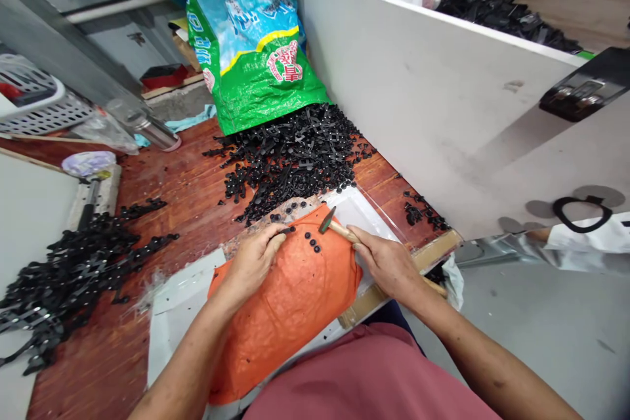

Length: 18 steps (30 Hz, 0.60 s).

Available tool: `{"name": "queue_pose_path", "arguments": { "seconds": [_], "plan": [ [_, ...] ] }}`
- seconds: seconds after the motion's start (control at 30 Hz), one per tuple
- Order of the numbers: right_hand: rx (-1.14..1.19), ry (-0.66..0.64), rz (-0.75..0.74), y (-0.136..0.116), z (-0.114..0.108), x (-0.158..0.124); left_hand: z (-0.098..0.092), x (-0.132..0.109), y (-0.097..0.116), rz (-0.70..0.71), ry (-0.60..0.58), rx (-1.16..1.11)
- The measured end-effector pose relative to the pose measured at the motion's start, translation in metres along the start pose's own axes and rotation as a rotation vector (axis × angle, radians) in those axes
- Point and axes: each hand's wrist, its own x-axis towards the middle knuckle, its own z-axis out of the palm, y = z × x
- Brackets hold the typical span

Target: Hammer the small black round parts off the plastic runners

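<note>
In my right hand (386, 260) is a small hammer (339, 228), its wooden handle gripped and its dark metal head over the orange cloth (290, 302). My left hand (256, 256) is closed, pinching a small black part (289, 230) between thumb and fingers at the cloth's upper edge. Several loose black round pieces (312, 243) lie on the cloth between the hands. Just beyond the cloth, a speckled stone slab (256, 231) shows partly, with more round pieces on it.
A heap of black parts (300, 157) spills from a green and blue sack (260, 79). Another black pile (63, 275) covers the table's left side. A white panel (418, 98) stands along the right. A metal cylinder (155, 131) and a white basket (39, 102) are at the left.
</note>
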Motion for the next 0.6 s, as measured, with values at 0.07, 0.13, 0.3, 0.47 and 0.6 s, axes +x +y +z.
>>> {"name": "queue_pose_path", "arguments": {
  "seconds": [0.07, 0.13, 0.3, 0.47, 0.6],
  "plan": [
    [-0.003, 0.005, 0.006, 0.001, 0.003, -0.001, 0.009, 0.001, 0.001, -0.042, 0.007, 0.035],
    [-0.005, 0.005, 0.011, 0.001, 0.005, -0.001, 0.017, 0.002, 0.002, -0.051, 0.009, 0.092],
    [-0.028, 0.012, 0.034, 0.001, 0.007, -0.001, 0.025, 0.003, 0.008, -0.066, -0.029, 0.232],
    [-0.040, 0.011, 0.034, 0.001, 0.006, 0.000, 0.028, 0.004, 0.014, -0.096, -0.041, 0.304],
    [-0.052, 0.011, 0.034, 0.001, 0.008, 0.000, 0.032, 0.004, 0.015, -0.099, -0.037, 0.346]
  ]
}}
